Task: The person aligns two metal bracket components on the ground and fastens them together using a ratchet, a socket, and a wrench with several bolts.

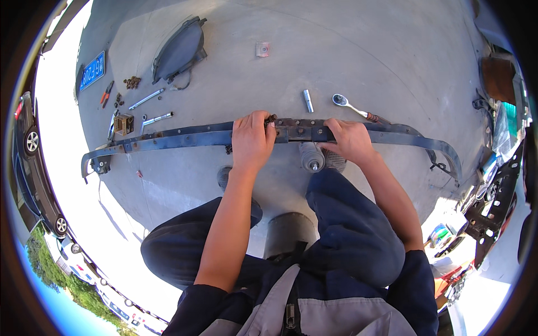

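A long dark metal bar (190,139) with bent-down ends and a row of holes stretches across in front of my knees, like a car's bumper beam. My left hand (253,137) is closed round it left of the middle, the thumb beside a small dark bolt-like piece (271,119); whether the fingers pinch that piece is unclear. To the right of the bar's middle joint (300,132), my right hand (348,138) grips it with the fingers over the top edge. Just below that joint, between my hands, a grey power tool (312,157) with a square drive tip lies partly hidden.
Beyond the bar lie a ratchet (347,106), a socket (307,101), extension bars (147,98), pliers (107,94), loose bolts (132,83) and a small box (124,124). Farther off are a headlamp-like part (180,51) and a blue plate (93,71). Car parts (493,207) crowd the right.
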The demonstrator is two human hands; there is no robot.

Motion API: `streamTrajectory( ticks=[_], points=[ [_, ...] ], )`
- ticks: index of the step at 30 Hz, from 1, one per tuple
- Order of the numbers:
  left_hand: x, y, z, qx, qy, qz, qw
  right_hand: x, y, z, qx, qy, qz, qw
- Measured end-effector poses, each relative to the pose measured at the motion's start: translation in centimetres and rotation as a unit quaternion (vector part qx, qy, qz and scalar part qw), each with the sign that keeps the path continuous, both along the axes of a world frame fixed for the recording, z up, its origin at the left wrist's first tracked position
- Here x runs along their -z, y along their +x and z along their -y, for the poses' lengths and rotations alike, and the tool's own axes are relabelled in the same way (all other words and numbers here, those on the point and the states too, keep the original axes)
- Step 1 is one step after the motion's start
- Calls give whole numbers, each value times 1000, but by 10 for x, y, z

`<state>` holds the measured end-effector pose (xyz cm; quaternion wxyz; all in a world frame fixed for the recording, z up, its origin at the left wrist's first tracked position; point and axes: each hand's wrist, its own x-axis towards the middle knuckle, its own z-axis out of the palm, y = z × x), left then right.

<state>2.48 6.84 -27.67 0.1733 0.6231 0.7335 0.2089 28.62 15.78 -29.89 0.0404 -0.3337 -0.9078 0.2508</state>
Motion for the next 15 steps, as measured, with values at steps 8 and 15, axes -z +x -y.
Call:
streamTrajectory(
  ticks=[8, 15],
  points=[
    [5, -27, -9, -40, -100, 43, 993, 0, 8, -3, -7, 39, -14, 999],
    [13, -46, -17, -43, -127, 81, 988, -25, 31, -6, 40, 44, 20, 998]
  ],
)
